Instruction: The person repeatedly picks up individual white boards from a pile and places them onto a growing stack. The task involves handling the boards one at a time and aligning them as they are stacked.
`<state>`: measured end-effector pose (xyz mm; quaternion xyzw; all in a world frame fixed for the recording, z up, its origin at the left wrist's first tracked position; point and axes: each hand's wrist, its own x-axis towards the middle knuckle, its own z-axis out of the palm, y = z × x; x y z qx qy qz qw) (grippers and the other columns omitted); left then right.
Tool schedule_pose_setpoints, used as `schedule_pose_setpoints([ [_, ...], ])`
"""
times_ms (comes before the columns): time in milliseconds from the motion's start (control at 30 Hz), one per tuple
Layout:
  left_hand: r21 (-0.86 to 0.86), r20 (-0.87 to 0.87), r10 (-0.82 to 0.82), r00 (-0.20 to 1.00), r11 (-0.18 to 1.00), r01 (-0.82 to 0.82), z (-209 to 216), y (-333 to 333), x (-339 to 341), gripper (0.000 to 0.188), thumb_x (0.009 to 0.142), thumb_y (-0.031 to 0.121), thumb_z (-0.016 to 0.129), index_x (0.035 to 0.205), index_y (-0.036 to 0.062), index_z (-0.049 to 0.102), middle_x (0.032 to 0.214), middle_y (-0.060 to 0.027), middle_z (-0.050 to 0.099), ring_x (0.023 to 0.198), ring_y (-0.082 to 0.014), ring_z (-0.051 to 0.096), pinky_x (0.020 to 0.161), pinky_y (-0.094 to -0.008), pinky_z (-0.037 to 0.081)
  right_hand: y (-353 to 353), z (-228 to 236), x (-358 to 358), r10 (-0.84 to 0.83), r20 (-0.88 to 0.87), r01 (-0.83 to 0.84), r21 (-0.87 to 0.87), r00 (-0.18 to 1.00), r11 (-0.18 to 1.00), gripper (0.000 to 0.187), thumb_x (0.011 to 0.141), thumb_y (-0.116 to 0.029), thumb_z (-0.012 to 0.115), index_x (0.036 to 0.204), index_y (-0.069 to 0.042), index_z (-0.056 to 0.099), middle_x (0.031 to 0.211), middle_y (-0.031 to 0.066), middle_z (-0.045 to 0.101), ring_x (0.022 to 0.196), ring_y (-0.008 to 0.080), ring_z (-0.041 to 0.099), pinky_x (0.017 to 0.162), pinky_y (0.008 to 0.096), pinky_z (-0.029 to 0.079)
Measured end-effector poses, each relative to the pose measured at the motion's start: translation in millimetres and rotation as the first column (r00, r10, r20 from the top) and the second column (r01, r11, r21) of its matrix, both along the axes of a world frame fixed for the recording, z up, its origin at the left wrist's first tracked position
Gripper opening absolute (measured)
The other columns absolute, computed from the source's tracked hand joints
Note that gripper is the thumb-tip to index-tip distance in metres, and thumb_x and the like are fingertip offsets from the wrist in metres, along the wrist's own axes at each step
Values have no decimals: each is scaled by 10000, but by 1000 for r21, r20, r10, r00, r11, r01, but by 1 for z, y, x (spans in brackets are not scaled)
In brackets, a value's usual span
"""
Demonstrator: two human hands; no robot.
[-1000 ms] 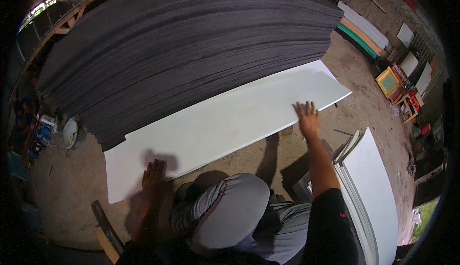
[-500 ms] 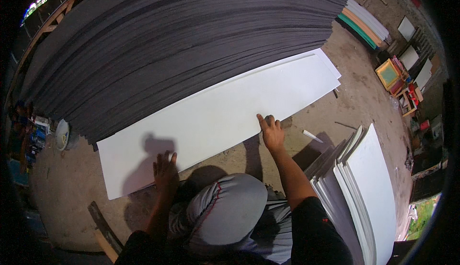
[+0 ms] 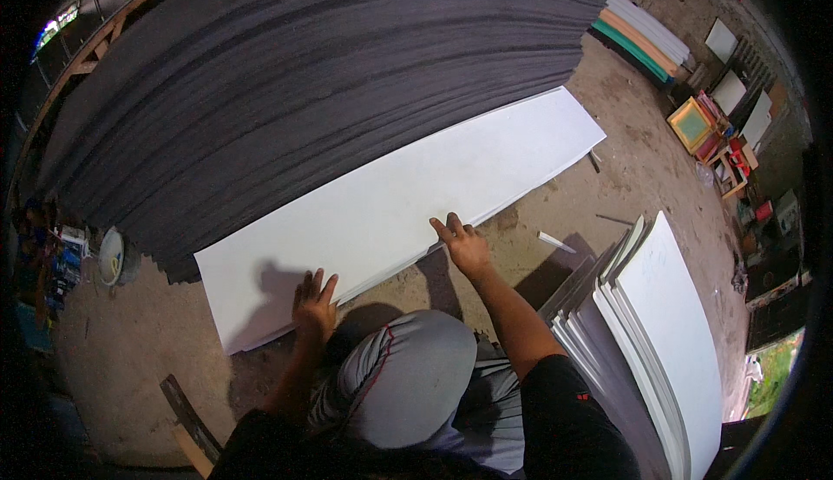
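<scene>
Left hand [image 3: 315,308] and right hand [image 3: 466,247], both loosely spread, rest by the near edge of the white sheet [image 3: 390,202]; uneven pushing might skew it

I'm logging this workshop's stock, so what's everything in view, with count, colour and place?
long sheet: one on top, white, under both hands; count beneath unclear
tall sheet stack: one, dark grey, beyond the long sheet
coloured sheet pile: one, white, orange and green, upper right
curved sheet stack: one, white and grey, lower right
narrow strip: one, white, floor near the curved stack
framed panel: one, yellow and green, right
round container: one, whitish, left
bar: one, dark, lower left
clutter: uncountable, mixed colours, both sides
trousers: one pair, grey, bottom centre
left hand: one, bare, sheet's near edge
right hand: one, bare, same edge, further right
</scene>
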<state>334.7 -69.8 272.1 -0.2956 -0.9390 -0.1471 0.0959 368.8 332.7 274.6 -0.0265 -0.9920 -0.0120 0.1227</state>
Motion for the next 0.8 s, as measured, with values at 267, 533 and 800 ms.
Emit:
schedule_pose_setpoints([
  [267, -55, 33, 57, 998, 997, -55, -6, -68, 8, 735, 860, 345, 827, 1514, 189, 530, 1609, -138, 460, 1517, -420, 375, 1178, -650, 321, 20, -7, -14, -58, 47, 59, -15, 997, 998, 714, 970, -46, 562, 1596, -361, 424, 1582, 195, 485, 1165, 427, 687, 855, 517, 633],
  [533, -108, 26, 32, 999, 994, -29, -20, -60, -6, 738, 880, 546, 765, 1534, 280, 550, 1659, -58, 400, 1534, -350, 320, 1184, -627, 353, 31, 6, -10, -152, 149, 178, -174, 977, 969, 568, 1029, -101, 513, 1551, -326, 521, 1556, 233, 522, 1211, 422, 680, 889, 501, 612],
  [800, -123, -81, 48, 996, 991, -58, -16, -57, -1, 711, 873, 585, 740, 1501, 294, 579, 1618, -55, 472, 1508, -344, 383, 1173, -618, 378, 41, -20, -14, -79, -19, 77, -85, 997, 993, 509, 1048, -121, 593, 1519, -310, 564, 1540, 227, 540, 1263, 402, 658, 902, 473, 608],
])
